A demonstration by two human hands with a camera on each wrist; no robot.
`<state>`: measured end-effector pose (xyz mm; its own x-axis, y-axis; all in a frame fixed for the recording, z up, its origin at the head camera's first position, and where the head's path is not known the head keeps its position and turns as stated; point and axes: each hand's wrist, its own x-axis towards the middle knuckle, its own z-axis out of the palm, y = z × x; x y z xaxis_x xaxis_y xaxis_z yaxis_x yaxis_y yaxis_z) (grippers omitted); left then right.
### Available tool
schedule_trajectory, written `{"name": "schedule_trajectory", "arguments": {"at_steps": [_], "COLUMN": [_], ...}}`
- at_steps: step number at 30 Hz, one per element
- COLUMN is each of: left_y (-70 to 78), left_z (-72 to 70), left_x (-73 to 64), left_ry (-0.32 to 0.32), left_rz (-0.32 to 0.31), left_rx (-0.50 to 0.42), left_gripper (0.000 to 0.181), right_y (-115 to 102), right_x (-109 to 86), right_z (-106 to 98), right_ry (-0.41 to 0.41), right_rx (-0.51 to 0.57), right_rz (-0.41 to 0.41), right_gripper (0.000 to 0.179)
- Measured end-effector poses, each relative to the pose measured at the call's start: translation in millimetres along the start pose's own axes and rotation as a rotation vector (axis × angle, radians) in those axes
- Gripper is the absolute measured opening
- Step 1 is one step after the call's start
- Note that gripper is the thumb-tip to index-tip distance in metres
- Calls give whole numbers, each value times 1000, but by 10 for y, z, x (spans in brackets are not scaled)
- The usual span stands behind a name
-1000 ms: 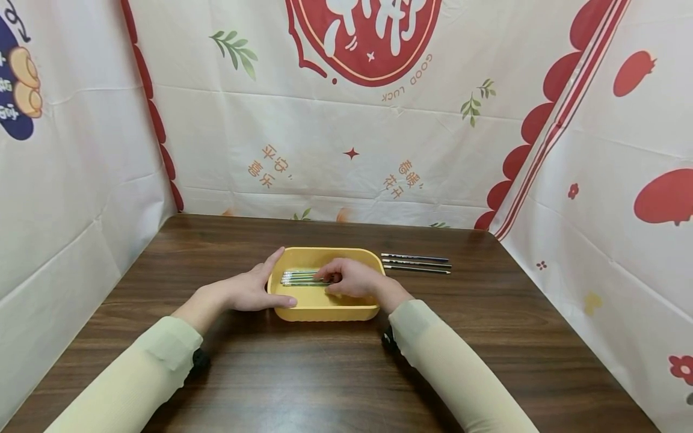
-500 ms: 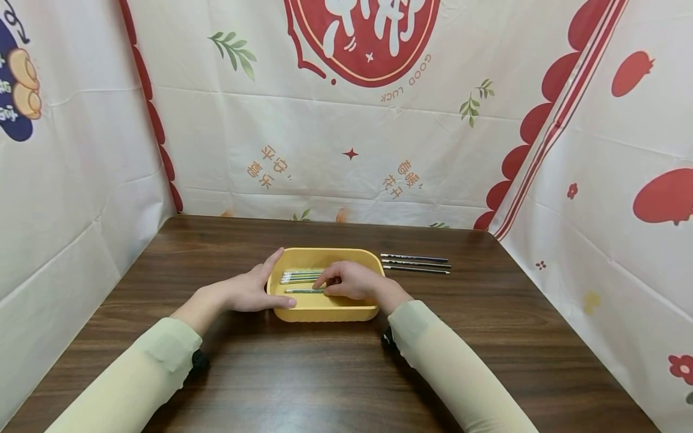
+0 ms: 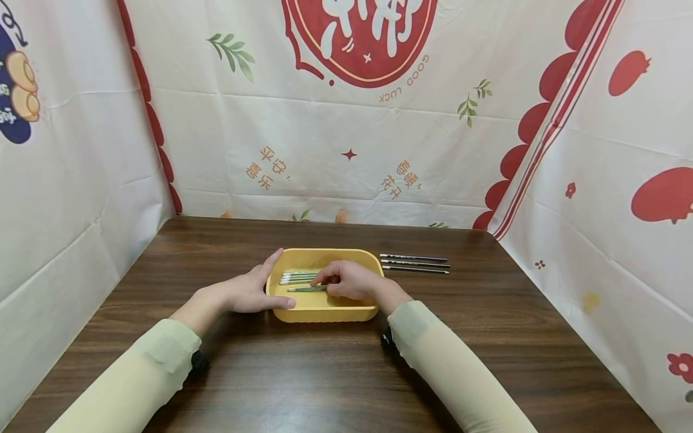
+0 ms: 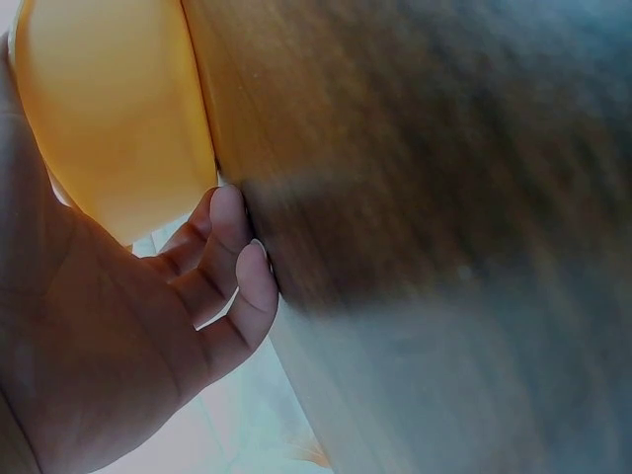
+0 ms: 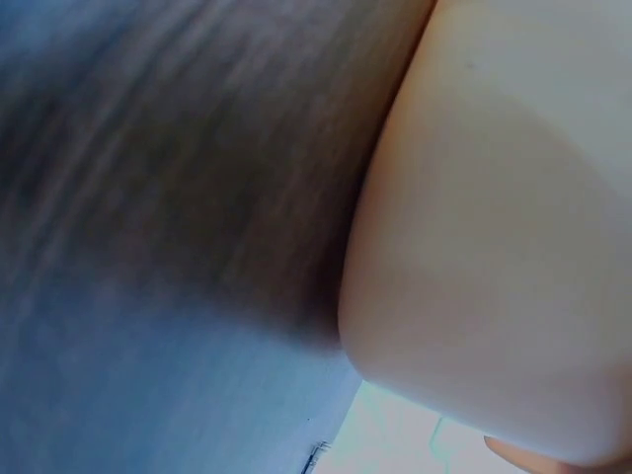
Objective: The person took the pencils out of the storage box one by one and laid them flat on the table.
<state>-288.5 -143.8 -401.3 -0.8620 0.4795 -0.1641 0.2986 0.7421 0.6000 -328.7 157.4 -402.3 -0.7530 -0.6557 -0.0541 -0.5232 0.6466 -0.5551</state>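
A yellow plastic box (image 3: pixel 325 314) stands on the table. My left hand (image 3: pixel 246 291) rests against its left end, index finger at the back corner and thumb over the front rim. The left wrist view shows several fingers (image 4: pixel 259 281) of that hand outside the box wall. Inside the box, my right hand (image 3: pixel 352 281) pinches a green pencil (image 3: pixel 302 289), its eraser end pointing left and slightly raised. Behind it several green pencils (image 3: pixel 295 278) lie side by side, partly hidden by the right hand. In the right wrist view only the box wall (image 5: pixel 474 276) shows clearly.
Three dark pencils (image 3: pixel 414 263) lie in parallel on the brown wooden table (image 3: pixel 303 373), just right of the box. A printed white cloth (image 3: pixel 319 120) hangs behind the table and along both sides.
My right hand has drawn one green pencil toward the front, apart from the others, and its left end is now tilted up a little. The left hand has stayed at the box.
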Motion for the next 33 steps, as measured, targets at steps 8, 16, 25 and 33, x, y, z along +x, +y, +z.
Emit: {"name": "schedule_trajectory", "arguments": {"at_steps": [8, 16, 25, 33], "left_y": [9, -7, -7, -2], "left_z": [-12, -11, -13, -18], "left_x": [-24, -6, -2, -10], "left_ry": [0, 4, -1, -9], "left_rz": [-2, 14, 5, 0], "left_rx": [-4, -16, -6, -23], "left_gripper": [134, 134, 135, 135], "right_y": [3, -25, -80, -151], "right_x": [10, 11, -22, -179], "right_z": [-8, -33, -148, -354], "right_ry": [26, 81, 115, 154], "right_rx": [53, 88, 65, 49], "right_rz": [-7, -50, -78, -53], "right_gripper": [24, 24, 25, 25]}}
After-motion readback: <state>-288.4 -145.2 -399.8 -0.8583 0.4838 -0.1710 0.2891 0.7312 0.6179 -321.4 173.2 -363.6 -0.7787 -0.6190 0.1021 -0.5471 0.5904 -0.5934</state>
